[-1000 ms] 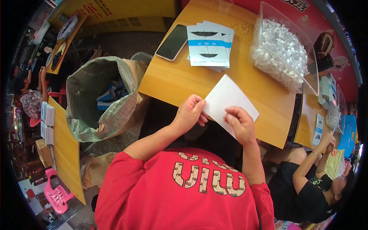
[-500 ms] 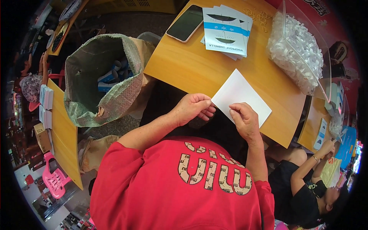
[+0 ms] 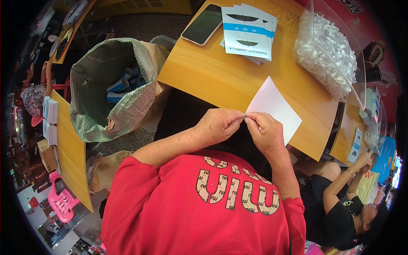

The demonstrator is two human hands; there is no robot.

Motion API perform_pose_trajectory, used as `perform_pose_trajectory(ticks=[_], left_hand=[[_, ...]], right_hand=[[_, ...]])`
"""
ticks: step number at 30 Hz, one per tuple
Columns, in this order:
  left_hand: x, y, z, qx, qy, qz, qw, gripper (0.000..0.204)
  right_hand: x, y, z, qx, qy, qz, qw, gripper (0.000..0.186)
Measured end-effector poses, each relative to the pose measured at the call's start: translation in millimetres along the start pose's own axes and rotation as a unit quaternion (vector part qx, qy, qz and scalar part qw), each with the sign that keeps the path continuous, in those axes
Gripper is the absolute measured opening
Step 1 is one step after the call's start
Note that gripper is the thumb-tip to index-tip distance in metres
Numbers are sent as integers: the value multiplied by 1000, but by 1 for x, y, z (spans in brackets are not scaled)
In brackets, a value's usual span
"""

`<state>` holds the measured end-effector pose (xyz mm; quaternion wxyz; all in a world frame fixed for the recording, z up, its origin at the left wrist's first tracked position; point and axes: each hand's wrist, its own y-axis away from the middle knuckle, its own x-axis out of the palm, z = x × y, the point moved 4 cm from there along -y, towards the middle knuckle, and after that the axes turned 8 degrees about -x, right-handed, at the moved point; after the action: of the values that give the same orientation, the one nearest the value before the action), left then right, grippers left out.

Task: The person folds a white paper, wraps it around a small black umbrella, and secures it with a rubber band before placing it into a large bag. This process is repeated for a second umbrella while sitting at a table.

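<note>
A white card (image 3: 275, 104), its plain face up, slants over the front edge of the wooden table (image 3: 204, 74). My left hand (image 3: 221, 125) is closed in a pinch at the card's left corner. Against it, my right hand (image 3: 268, 131) pinches the same corner, thumb and forefinger meeting the left fingertips, and covers the card's near edge. Whether anything small sits between the fingertips is hidden. Beyond the card lies a fanned stack of printed cards (image 3: 248, 38), white with a blue band and dark umbrella pictures.
A dark-screened phone (image 3: 202, 24) lies left of the stack, rubber bands (image 3: 287, 19) to its right. A clear bin (image 3: 327, 55) of white curled strips stands at the right. An open woven sack (image 3: 80, 106) holds blue-and-white rolled cards (image 3: 121, 85). Another person (image 3: 335, 191) works at far right.
My right hand has moved left from over the card to its left corner, where its fingertips now meet my left hand's. The card has turned and bends slightly.
</note>
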<state>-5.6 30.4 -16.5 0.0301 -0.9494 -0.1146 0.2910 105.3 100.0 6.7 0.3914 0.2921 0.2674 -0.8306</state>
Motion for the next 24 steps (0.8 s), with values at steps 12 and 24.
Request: perform_pose_trajectory(ticks=[12, 24], left_hand=[[2, 3, -11, 89, -51, -18, 995, 8], [3, 0, 4, -278, 296, 51, 912, 16]], right_hand=[[-2, 1, 3, 23, 23, 11, 999, 5], [-10, 2, 5, 0, 66, -44, 997, 22]])
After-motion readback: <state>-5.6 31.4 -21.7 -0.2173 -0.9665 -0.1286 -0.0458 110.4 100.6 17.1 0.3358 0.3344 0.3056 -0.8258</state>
